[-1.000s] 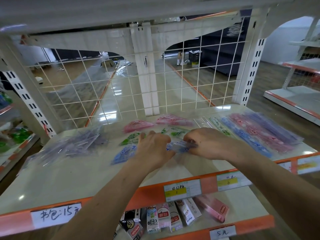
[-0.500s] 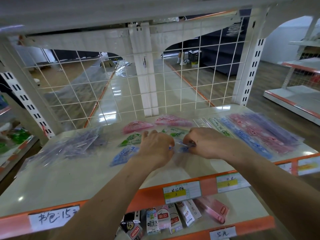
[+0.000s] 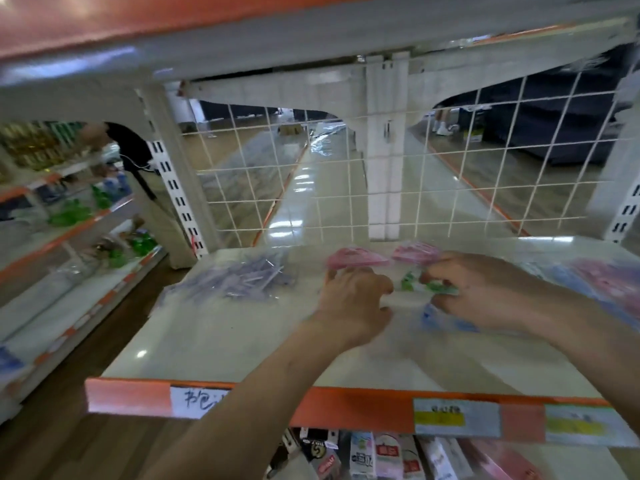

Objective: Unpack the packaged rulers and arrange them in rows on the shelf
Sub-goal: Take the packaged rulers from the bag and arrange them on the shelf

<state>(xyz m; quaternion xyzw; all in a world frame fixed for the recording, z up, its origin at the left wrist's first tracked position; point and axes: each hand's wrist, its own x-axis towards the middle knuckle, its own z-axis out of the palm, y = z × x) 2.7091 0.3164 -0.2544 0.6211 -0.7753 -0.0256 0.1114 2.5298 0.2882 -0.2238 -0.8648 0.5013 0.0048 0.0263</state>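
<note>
You're leaning over the white shelf [image 3: 242,341], its orange front edge [image 3: 346,407] running across the lower frame, the wire grid back panel [image 3: 311,195] standing behind. At centre left a clear bag of pale purple pieces [image 3: 242,280] is lying on the shelf. At the right edge, blurred blue and pink rulers [image 3: 602,285] are lying side by side. Two pink packets [image 3: 356,258] are sitting by the back. Your left hand [image 3: 353,303] is curling, fingers bent around clear wrapping; your right hand [image 3: 485,292] is pinching a green packaged ruler [image 3: 429,285] at centre, its grip closed on it. A blue packet [image 3: 443,320] is lying just beneath.
</note>
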